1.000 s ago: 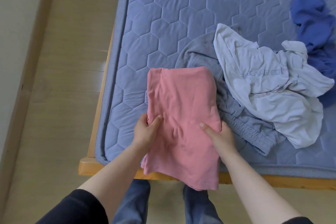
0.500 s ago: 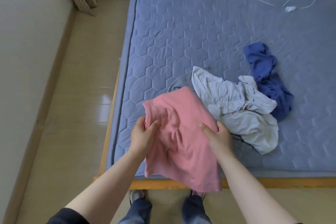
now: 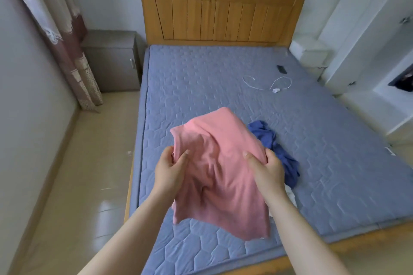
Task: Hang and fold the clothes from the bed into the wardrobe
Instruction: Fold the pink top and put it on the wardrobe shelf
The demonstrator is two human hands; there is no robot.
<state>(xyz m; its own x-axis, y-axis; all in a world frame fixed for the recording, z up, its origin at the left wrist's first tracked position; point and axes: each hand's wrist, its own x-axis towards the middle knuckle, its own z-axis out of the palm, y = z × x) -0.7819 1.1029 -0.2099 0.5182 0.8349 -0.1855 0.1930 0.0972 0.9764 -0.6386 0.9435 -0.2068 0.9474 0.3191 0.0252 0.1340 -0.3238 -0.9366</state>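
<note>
Left hand and right hand, fingers clamped 1 per side on folded pink garment held above bed foot end; carry level, pinching all layers, so fold survives to likely wardrobe right of bed.

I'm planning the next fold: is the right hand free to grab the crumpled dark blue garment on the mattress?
Probably not yet. The right hand grips the pink fabric garment along with the left hand, so it is occupied. The crumpled dark blue garment lies just beyond it, otherwise unobstructed.
</note>
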